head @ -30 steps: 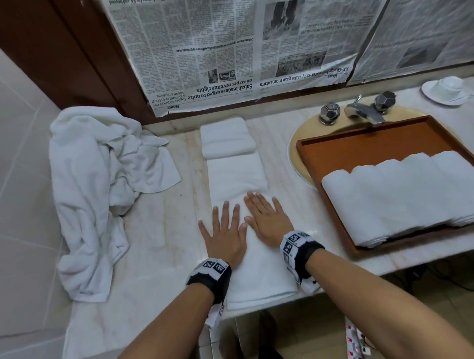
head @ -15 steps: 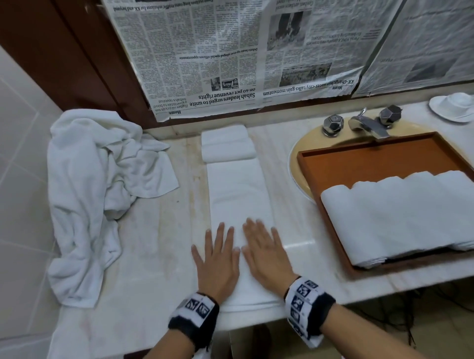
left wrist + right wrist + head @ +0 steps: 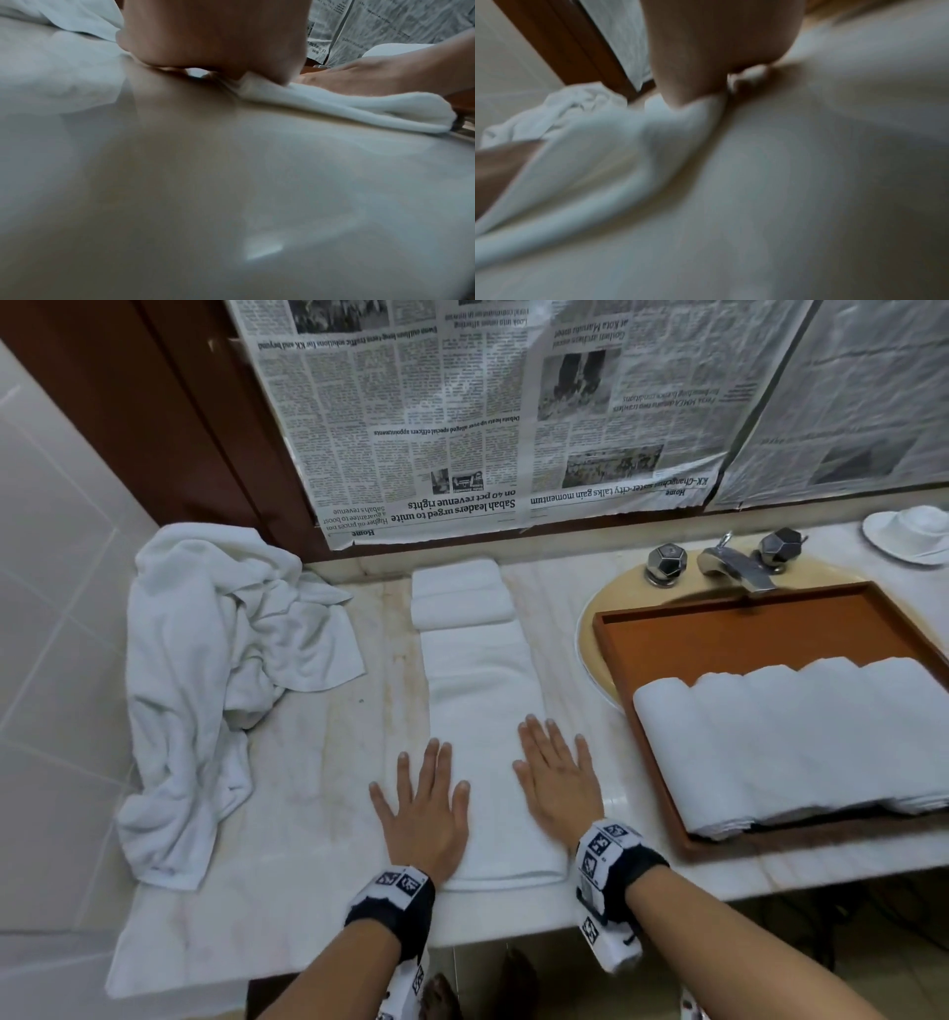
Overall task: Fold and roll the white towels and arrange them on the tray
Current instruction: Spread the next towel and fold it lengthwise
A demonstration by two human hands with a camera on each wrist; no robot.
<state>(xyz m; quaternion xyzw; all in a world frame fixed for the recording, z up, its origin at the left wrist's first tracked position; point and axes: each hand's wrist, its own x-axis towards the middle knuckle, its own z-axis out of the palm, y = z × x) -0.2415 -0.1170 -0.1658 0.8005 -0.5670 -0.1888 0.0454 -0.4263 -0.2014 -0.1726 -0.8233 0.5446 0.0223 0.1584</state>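
Table [image 3: 308,793]: pale veined stone, polished, glossy.
Towels [image 3: 482,711]: white terry cloth, matt, soft nap.
Tray [image 3: 744,629]: brown wood, smooth.
Faucet [image 3: 729,562]: shiny chromed metal.
Newspaper [image 3: 462,428]: creased matt paper.

The marble counter [image 3: 318,793] carries a crumpled towel heap [image 3: 205,670], a folded strip [image 3: 482,711] and a wooden tray [image 3: 719,629].
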